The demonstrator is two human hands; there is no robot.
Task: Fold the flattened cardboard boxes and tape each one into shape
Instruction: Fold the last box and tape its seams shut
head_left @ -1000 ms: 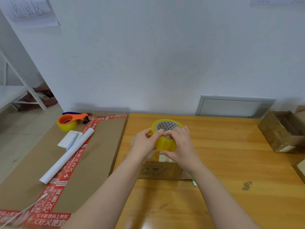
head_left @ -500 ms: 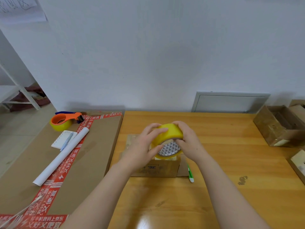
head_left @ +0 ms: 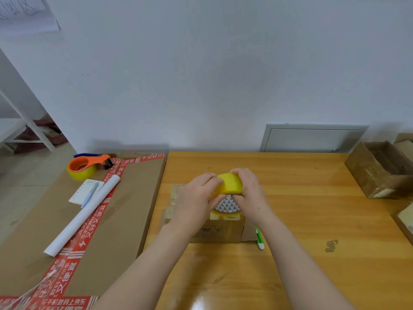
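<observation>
A yellow roll of clear tape [head_left: 230,186] is held over a small brown cardboard box [head_left: 220,231] in the middle of the wooden table [head_left: 301,220]. My left hand [head_left: 196,202] grips the roll's left side, fingers curled over its rim. My right hand [head_left: 250,195] grips its right side. The roll is tilted, its patterned core facing me. The box's top is mostly hidden behind my hands, and a strip of clear tape shows on its front edge.
A green-and-white pen [head_left: 259,239] lies right of the box. On the large flat carton [head_left: 125,215] at left lie an orange tape dispenser [head_left: 87,165], a notepad with a pen [head_left: 86,192] and a white paper roll [head_left: 82,217]. Open cardboard boxes [head_left: 380,168] stand at the far right.
The roll has tipped from core-up to core-facing-me and dropped lower over the box. Both hands moved down with it and shifted their hold.
</observation>
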